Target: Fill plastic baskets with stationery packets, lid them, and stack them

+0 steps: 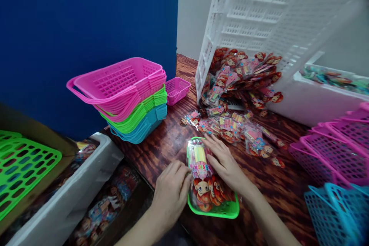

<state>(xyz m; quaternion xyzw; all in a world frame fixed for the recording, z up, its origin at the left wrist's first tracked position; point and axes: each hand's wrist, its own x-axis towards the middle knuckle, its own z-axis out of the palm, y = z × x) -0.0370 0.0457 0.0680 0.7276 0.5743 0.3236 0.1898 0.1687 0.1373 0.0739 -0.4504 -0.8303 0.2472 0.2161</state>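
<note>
In the head view, a brown table with dark streaks stands by a big blue panel. A green basket sits on the table near its front edge, full of shiny doll packets.

From the basket, a tipped white crate is at one o'clock, with loose packets spilling out of it. A tall stack of baskets is at ten o'clock, and more pink baskets are near two o'clock.

The basket looks light, thin and a bit bendy, so its rim seems a good place to hold. The packets look light too. Their clear wrap may be slippery and crinkly, and squeezing hard could crease them. Holding one by its side edges looks best.

The left hand is at nine o'clock on the basket, back up and fingers curled in at the rim. I cannot tell if it pinches anything. The right hand reaches in from four o'clock. It is open, with fingers nearly straight, lying over the basket's side at one o'clock, by the top packet.
</note>
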